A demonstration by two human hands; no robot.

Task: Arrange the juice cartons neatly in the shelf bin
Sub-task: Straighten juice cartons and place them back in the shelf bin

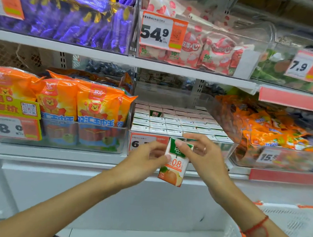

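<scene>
Nearest the camera, two bare forearms reach forward from the bottom of the view; the right one wears a red string bracelet (256,228) at the wrist. A white plastic basket (282,235) with orange trim sits low at the right, beneath the right forearm.

Between the two hands a single juice carton (175,163) is held in the air, in front of the shelf edge and just below the front wall of the bin. It is slightly tilted, its green top leaning to the right, with an orange fruit picture at its lower end. The left hand (143,165) grips the carton from the left side, fingers curled towards its white face and the fingertips touching its left edge. The right hand (203,156) pinches the carton's green top, thumb and forefinger closed over the upper corner while the other fingers spread loosely above it.

Just behind the hands stands the clear shelf bin (226,147), with an orange price label (145,143) on its front wall, partly hidden by the left hand. Inside, rows of cartons (178,123) stand packed side by side, their white tops showing in even lines; one carton (155,112) near the back left rises above the others and shows a green face.

To the left of the bin are orange snack bags (76,102) in another clear bin, and to the right lie loose orange packets (267,126). On the shelf above are purple wrappers (75,19), pink and white bags (213,51) behind a price tag (162,32) reading 54.9, and a blurred green bin tagged 7.9.
</scene>
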